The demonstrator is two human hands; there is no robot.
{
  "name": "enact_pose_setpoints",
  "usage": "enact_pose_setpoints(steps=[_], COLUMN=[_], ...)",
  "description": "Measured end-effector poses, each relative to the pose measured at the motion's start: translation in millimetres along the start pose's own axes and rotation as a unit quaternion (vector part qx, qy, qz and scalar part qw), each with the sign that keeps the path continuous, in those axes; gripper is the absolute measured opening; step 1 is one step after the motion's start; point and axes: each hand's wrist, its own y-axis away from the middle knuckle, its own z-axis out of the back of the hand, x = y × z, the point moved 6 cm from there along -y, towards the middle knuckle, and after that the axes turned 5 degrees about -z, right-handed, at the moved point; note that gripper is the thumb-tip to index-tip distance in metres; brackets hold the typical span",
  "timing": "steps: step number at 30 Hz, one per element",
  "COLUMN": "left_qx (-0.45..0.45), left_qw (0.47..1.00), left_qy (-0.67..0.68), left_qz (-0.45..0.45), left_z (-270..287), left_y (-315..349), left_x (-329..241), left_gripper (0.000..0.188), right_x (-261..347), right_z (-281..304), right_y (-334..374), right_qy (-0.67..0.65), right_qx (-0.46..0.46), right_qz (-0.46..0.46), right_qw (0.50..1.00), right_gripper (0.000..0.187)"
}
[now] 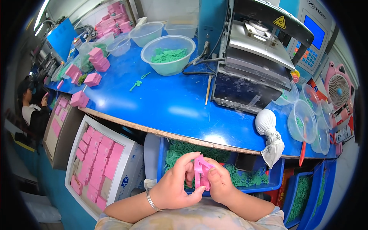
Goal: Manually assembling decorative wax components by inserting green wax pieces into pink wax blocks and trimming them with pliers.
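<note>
In front of my body, above a blue bin [276,183] heaped with thin green pieces [245,175], both hands hold one pink rubbery piece [199,172]. It looks bent or parted, with a gap in its middle. My left hand [174,186], with a silver bangle at the wrist, grips its left side between curled fingers and thumb. On the right side, my right hand [221,183] pinches it, the thumb lying over its face. Part of the piece is hidden behind the fingers, so I cannot make out whether anything is inside it.
A machine with metal plates [257,50] stands on the blue table [168,103], near a clear bowl [168,69] of green pieces and a tied white cloth bag [265,122]. Pink blocks [97,61] are stacked leftward; more fill a white box [128,153]. Another person [32,107] sits far left.
</note>
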Motion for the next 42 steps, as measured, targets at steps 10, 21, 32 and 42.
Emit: enact_pose_setpoints(steps=[10, 21, 32, 42], left_qx=[-0.074, -0.109, -0.136, -0.164], left_qw=[0.997, 0.959, 0.898, 0.818], left_qy=[-0.032, 0.207, 0.417, 0.512], left_qz=[0.009, 0.158, -0.024, 0.203], left_z=[7.8, 21.0, 26.4, 13.9], left_y=[0.5, 6.8, -9.6, -2.8], left_x=[3.3, 27.3, 23.4, 50.2], left_gripper=[0.047, 0.044, 0.082, 0.060], right_x=[8.4, -17.2, 4.1, 75.5], right_z=[5.3, 13.0, -0.3, -5.2], right_y=[-1.9, -0.9, -2.5, -12.2], right_qy=[0.061, -0.294, -0.118, 0.392], right_qx=[-0.016, -0.138, -0.026, -0.027], right_qz=[0.090, -0.123, -0.016, 0.236], right_qw=[0.994, 0.938, 0.992, 0.889], right_gripper=[0.035, 0.053, 0.014, 0.041])
